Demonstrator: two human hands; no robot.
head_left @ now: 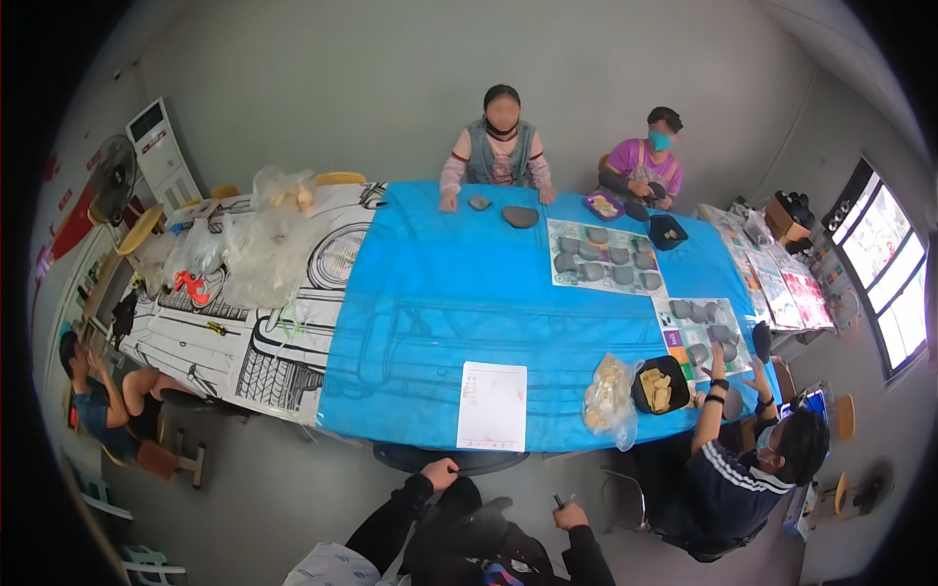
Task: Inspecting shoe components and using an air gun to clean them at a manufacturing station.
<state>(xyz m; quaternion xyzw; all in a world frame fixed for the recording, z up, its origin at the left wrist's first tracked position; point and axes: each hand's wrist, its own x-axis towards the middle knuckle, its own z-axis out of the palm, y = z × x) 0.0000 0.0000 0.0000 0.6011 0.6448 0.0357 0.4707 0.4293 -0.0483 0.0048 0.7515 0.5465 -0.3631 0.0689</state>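
At the lower middle, my left hand [441, 474] is closed beside the dark round seat [410, 457] under the table's near edge. Its fingers curl in, and what they hold, if anything, is hidden. To its right, my right hand [570, 516] is closed round a dark pen [558, 501] that points up. Both hands are below the table edge, apart from the tabletop. The nearest thing on the table is a white paper sheet [492, 405] with writing, lying on the blue cover [420, 322].
At the right, a person [762, 469] reaches over grey curved pieces [699, 313] on printed sheets. A black tray [661, 385] and a clear bag [611, 400] lie near. Two people [501, 146] sit across; another [103, 400] sits left. Plastic bags [274, 249] cover the left table.
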